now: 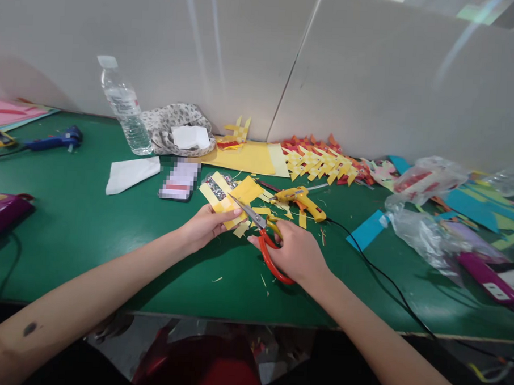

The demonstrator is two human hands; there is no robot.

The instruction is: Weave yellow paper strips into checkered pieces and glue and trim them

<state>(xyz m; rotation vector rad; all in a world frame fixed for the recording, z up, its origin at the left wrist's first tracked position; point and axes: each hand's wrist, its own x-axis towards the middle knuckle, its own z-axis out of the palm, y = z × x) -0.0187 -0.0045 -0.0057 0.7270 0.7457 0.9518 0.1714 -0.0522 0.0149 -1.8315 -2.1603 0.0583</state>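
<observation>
Between thumb and fingers, my left hand (208, 225) pinches yellow paper (247, 190) with paler strips at its side. My right hand (301, 252) is closed around red-handled scissors (271, 261). Their blades point up and left across the yellow paper; whether paper lies between them, I cannot tell. Just behind my left hand is a heap of small dark and shiny pieces (220, 185), partly covered by the pale strips. Yellow paper scraps (262, 211) lie beyond the scissors. A yellow glue gun (301, 201) rests on its side past my right hand.
Along the wall are woven yellow paper fish (320, 163), red ones behind them, and yellow sheets (245, 158). A water bottle (126, 113), phone (180, 179) and white tissue (133, 174) stand or lie left. The glue gun's cord (381, 268), blue paper (368, 228) and plastic bags (427, 237) occupy the right.
</observation>
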